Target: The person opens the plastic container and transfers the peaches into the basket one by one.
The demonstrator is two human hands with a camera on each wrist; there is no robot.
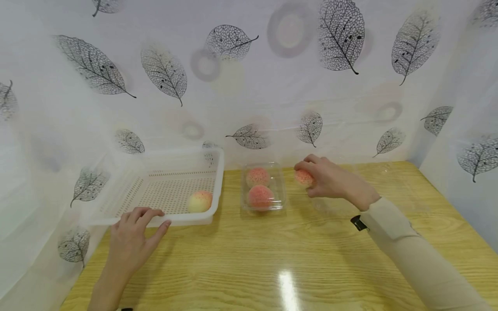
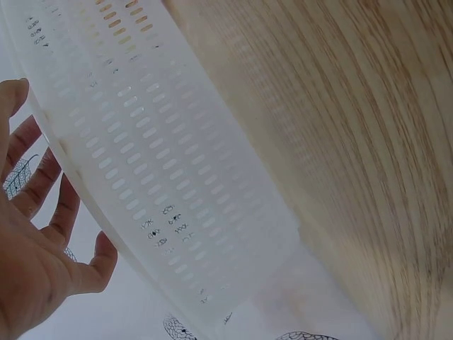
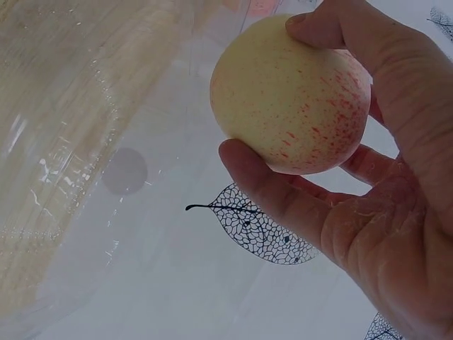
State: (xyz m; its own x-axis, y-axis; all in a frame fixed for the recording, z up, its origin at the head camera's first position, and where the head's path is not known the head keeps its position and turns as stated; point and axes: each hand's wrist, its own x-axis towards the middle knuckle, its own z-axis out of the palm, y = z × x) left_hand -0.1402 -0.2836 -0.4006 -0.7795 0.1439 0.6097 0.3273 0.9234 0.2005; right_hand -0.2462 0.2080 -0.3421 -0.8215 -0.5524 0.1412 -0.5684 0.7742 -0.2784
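Observation:
My right hand [image 1: 328, 179] grips a peach [image 3: 283, 99], pale yellow with red speckles, between thumb and fingers. It holds the fruit just right of a clear plastic box [image 1: 278, 183]. Two pink-red peaches [image 1: 261, 197] sit in that box, one behind the other. On the left, my left hand [image 1: 132, 231] rests on the near rim of a white slotted basket [image 1: 220, 172], fingers spread over the edge, thumb outside. One yellow and pink peach [image 1: 200, 202] lies in the basket's near right corner. In the left wrist view the fingertips meet the rim and are partly hidden.
Clear plastic [image 1: 369, 185], hard to make out, lies on the wooden table [image 1: 249, 259] behind and beside my right forearm. A white leaf-printed sheet [image 1: 256, 95] hangs behind the table and along both sides.

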